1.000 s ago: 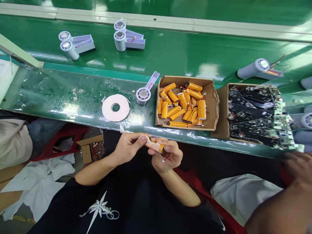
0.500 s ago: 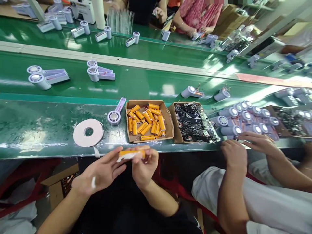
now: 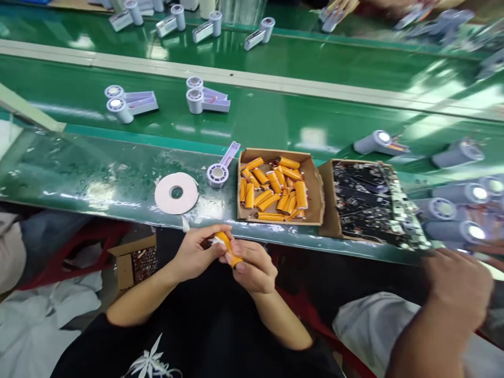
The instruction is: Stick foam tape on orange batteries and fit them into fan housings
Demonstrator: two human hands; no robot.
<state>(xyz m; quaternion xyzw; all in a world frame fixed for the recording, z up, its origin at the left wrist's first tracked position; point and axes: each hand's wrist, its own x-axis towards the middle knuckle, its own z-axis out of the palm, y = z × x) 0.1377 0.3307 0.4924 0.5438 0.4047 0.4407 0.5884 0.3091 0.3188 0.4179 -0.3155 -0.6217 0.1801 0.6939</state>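
An orange cylindrical battery (image 3: 232, 257) with a white strip on its side is held above my lap, just in front of the bench edge. My left hand (image 3: 195, 254) pinches its upper end and the white strip between thumb and fingers. Gripping the lower end is my right hand (image 3: 255, 266), thumb on top. Behind them on the bench lies a roll of white tape (image 3: 162, 193), its loose end hanging over the edge. Beside the roll rests a lilac handheld-fan housing (image 3: 218, 174) with an open handle. A cardboard tray (image 3: 315, 202) of similar orange batteries stands to its right.
A second box (image 3: 328, 199) holds black circuit boards. Further right are grey fan bodies (image 3: 452, 231) and a co-worker's hand (image 3: 457, 283). Lilac housings (image 3: 126, 107) lie on the green conveyor (image 3: 275, 128). Below left is a carton (image 3: 125, 270) beside a red stool (image 3: 79, 252).
My left hand, earlier spread open beside the battery, has closed on it. The battery has tilted from level to slanting. The camera view has turned, so the bench appears shifted; the co-worker's arm has moved.
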